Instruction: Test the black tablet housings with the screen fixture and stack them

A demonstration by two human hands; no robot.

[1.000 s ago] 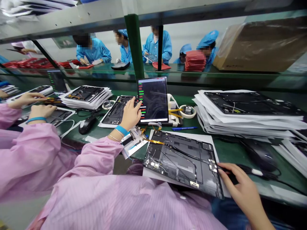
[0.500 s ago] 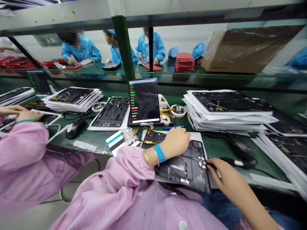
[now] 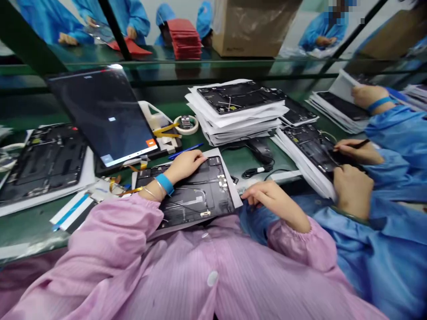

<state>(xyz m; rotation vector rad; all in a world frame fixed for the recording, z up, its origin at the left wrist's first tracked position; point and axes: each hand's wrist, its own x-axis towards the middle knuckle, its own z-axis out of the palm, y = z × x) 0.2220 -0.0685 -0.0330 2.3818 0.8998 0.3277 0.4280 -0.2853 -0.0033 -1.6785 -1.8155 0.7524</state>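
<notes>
A black laptop shell (image 3: 187,206) with thin cables and small metal connectors lies on a white paper sheet (image 3: 236,195) at the table's front edge, against my body. My left hand (image 3: 187,165) rests across its far part, fingers laid over the surface and holding nothing I can see. Just off the near right corner is my right hand (image 3: 271,200), its index finger reaching toward the sheet and the other fingers curled. What those fingers hold, if anything, is hidden. Flat gold ribbon cables (image 3: 131,191) run from the shell's left side toward a lit screen (image 3: 106,118).
A pile of shells and paper (image 3: 233,120) stands behind to the right. Near it lie a black mouse (image 3: 260,151), a blue pen (image 3: 185,151) and a tape roll (image 3: 186,124). Another shell (image 3: 46,158) is on the left. A co-worker's hands (image 3: 353,186) work close on my right.
The view has swung right. My right hand has drawn back from the shell's right edge. The screen has switched from coloured bars to a mostly dark display. My left hand stays on the shell.
</notes>
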